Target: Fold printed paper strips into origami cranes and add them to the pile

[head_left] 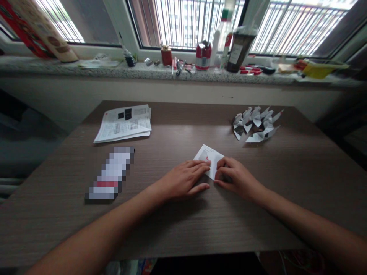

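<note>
A small folded white paper (210, 156) with a red mark lies on the brown table near its middle. My left hand (190, 177) rests flat on the paper's left part, fingers stretched out and thumb apart. At the paper's right corner, my right hand (233, 175) has its thumb and fingers curled in a pinch on the edge. The lower edge of the paper is partly covered by both hands.
Folded paper figures (259, 124) stand in a cluster at the back right. Printed sheets (124, 124) lie at the back left, with a blurred phone-like object (110, 173) nearer. A can (203, 56) and a dark cup (241, 49) stand on the windowsill (155, 76).
</note>
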Motion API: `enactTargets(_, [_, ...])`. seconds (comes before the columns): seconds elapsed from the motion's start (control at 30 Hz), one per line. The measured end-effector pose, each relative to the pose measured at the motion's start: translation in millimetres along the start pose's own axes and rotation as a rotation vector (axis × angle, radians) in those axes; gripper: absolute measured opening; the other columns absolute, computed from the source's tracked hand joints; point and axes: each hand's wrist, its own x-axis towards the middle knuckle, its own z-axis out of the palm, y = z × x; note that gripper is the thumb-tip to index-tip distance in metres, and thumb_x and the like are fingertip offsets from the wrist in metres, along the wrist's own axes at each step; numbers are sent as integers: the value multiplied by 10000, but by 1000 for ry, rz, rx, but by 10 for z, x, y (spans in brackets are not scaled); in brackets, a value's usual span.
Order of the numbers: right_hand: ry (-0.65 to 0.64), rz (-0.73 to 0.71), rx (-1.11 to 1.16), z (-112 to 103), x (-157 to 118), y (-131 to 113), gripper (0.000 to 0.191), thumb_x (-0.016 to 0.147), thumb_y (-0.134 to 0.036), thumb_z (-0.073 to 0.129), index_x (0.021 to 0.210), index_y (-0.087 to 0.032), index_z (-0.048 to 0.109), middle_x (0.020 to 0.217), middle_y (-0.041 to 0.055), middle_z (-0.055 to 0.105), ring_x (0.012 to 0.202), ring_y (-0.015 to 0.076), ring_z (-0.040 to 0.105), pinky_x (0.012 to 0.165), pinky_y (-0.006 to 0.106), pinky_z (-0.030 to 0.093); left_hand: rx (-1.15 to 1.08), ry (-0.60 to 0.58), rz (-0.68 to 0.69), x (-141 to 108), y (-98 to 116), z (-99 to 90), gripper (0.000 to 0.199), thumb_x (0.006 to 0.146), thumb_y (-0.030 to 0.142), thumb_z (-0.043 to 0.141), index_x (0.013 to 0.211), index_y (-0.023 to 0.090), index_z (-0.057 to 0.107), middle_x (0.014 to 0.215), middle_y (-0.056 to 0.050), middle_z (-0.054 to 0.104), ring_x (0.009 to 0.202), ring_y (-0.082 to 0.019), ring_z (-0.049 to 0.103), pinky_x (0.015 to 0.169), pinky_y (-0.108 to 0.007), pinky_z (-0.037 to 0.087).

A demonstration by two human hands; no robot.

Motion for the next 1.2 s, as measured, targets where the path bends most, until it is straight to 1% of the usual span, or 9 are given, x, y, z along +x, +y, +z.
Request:
enactTargets(0.2, [15,-21,9,8,-25,-20,50,916,-197,733,905,-229,697,1074,64,666,1017,242,615,886,408,507,20,3,14,13,-13,14,568,1075,531,474,1492,146,500,1628,-142,438,1496,-291,427,1234,-453,352])
enactTargets(0.4, [48,5,37,-45,11,11,44,990,-211,634,952,-207,655,1050,91,665,986,240,626,872,407,535,58,2,36,7,-4,21,554,1076,541,465,1497,184,512,1640,-133,421,1502,-301,414,1227,-469,348])
enactTargets(0.57, [97,-14,-14,-133,101,54,73,998,-244,626,959,-211,678,1058,97,665,968,240,655,849,401,565,89,10,22,1,-2,58,579,1072,564,456,1535,218,482,1648,-114,412,1502,-309,411,1250,-499,292])
enactTargets(0.63, [132,-34,-51,-144,135,66,96,1006,-256,614,1041,-219,696,1118,107,677,1012,251,672,879,419,577,99,19,19,-1,0,68,581,1074,569,446,1544,228,473,1648,-109,413,1502,-307,411,1254,-500,277])
enactTargets(0.7, [147,-45,-86,-130,157,82,192,1023,-271,589,1179,-230,693,1224,122,678,1117,270,670,957,457,574,109,19,19,-3,6,68,593,1075,577,433,1556,231,457,1651,-111,407,1497,-309,416,1243,-497,290])
enactTargets(0.8, [127,-51,-123,-69,163,127,342,1048,-281,543,1379,-251,627,1399,131,635,1281,282,620,1072,507,532,125,7,15,-4,22,53,599,1078,582,415,1563,232,448,1650,-121,405,1485,-321,430,1216,-508,325])
enactTargets(0.87, [98,-60,-146,-18,151,172,400,1058,-279,521,1454,-266,580,1480,120,600,1341,280,591,1107,524,512,131,-1,16,-3,35,36,597,1080,579,411,1563,229,448,1642,-130,417,1481,-327,434,1201,-514,345])
enactTargets(1.0, [20,-85,-203,51,124,248,455,1056,-281,525,1510,-301,534,1555,88,553,1415,284,538,1155,552,469,116,7,36,-2,41,1,580,1073,554,458,1552,226,462,1589,-139,487,1450,-326,472,1182,-508,380])
enactTargets(1.2, [-32,-67,-210,27,123,245,483,1044,-253,533,1526,-278,520,1595,95,505,1447,282,505,1181,557,438,106,98,31,-32,-147,-42,384,1054,338,573,1418,215,584,1525,-113,557,1353,-310,548,1131,-494,459])
